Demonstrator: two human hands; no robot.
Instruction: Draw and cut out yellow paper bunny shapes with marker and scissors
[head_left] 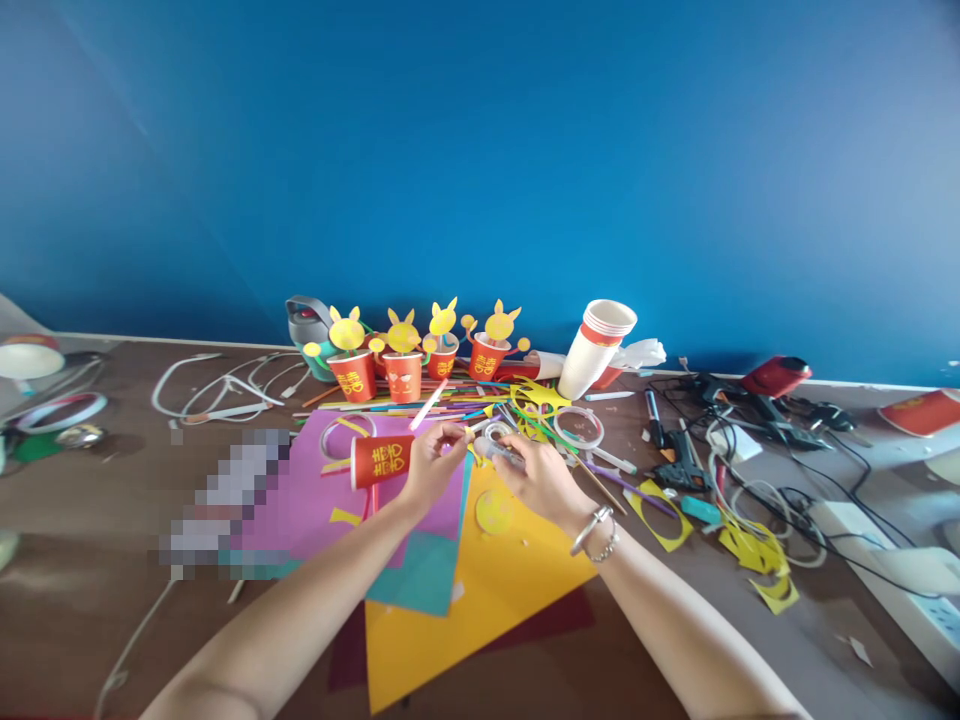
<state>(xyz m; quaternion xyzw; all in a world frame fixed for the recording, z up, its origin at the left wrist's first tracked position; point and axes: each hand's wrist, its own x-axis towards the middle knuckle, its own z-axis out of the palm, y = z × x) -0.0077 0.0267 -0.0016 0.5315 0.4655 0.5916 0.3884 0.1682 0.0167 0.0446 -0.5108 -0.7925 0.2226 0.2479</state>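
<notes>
My right hand [544, 478], with bracelets at its wrist, grips a small tape dispenser [501, 448] with a white roll. Close by on its left, my left hand [436, 462] has its fingers pinched together. A tiny yellowish bit shows at those fingertips, too small to name. Beside the left hand a red paper cup [379, 462] with gold characters lies on its side over purple paper [307, 485]. Below the hands, a yellow paper disc [493, 511] rests on an orange-yellow sheet [431, 650].
Behind stand several red cups [403, 378] topped with yellow rabbit-eared heads. A leaning stack of white cups [586, 362] is right of them. Coloured sticks [360, 408] lie in front. At right are a glue gun [681, 462], cables, yellow scraps [754, 548] and a power strip [847, 530].
</notes>
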